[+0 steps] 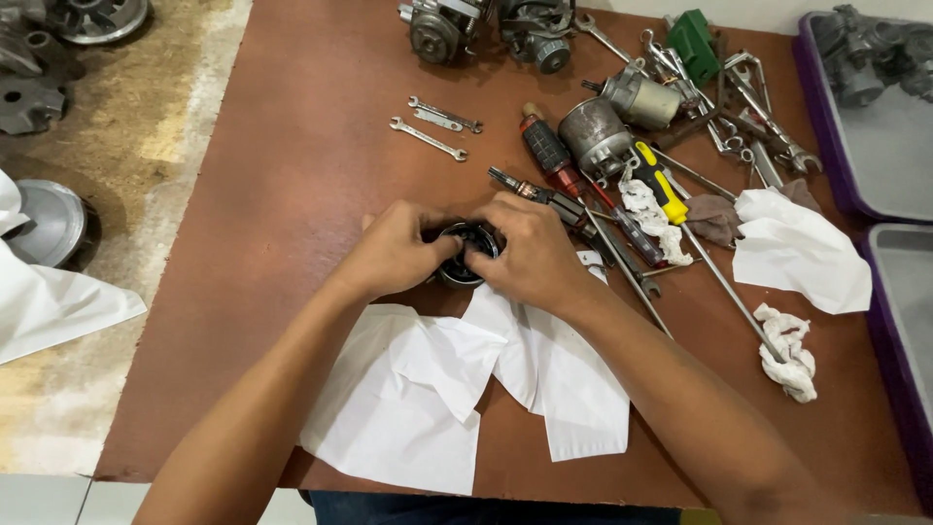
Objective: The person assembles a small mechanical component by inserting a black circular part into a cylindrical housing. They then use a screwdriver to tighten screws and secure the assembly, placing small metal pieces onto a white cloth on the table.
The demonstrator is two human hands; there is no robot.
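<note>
Paper (457, 389): white sheets under the wrists.
Ring (465, 255): dark round part between both hands.
Left hand (394, 255): grasping ring.
Right hand (530, 255): grasping ring.

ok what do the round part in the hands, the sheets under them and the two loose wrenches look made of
Round part: probably metal, dark with a shiny rim, mostly hidden by left hand and right hand.
Sheets: thin white paper or tissue, creased and folded.
Wrenches: bright silvery steel, by their gleam.
</note>
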